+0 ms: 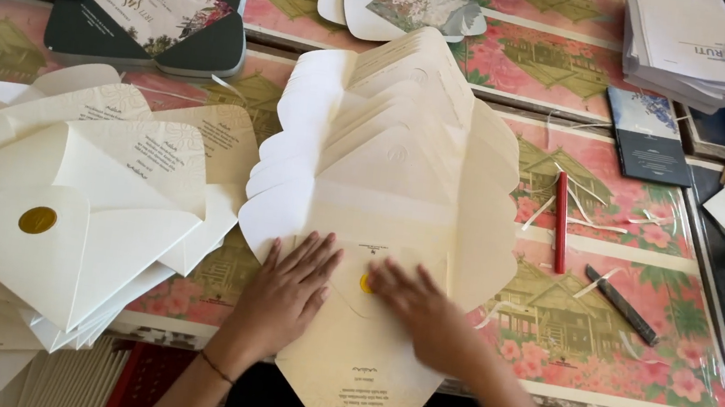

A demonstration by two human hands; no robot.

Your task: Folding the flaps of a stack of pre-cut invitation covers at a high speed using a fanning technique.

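Cream envelope [363, 358] lies flap-side up at the near edge of the tabletop [632, 389], its lower point overhanging toward the person; it sits at the front of a fanned row of unfolded cream envelopes [388, 143] running away from the camera. A gold seal sticker [365, 283] sits where the flaps meet, partly covered. Right hand [419, 310] is flat, fingers together, fingertips pressing on or just beside the sticker; blurred, so exact contact cannot be told. Left hand [284, 290] lies flat with fingers spread on the left flap, holding nothing, bracing the paper. Judgement: step in hand looks like sealing the flaps; to do it well, keep the left palm steady so the flaps stay aligned, press the sticker from centre outward, and avoid dragging the envelope off the edge. Left of this, a stack of closed cream envelopes [59, 233], the top one already bearing a gold seal [37, 219]. Right, well apart: a red stick [561, 222] and a dark pen [622, 305] lying on the pink floral printed sheets [601, 349]. Far left, a dark green card folder [157, 7] with a floral invitation card inside
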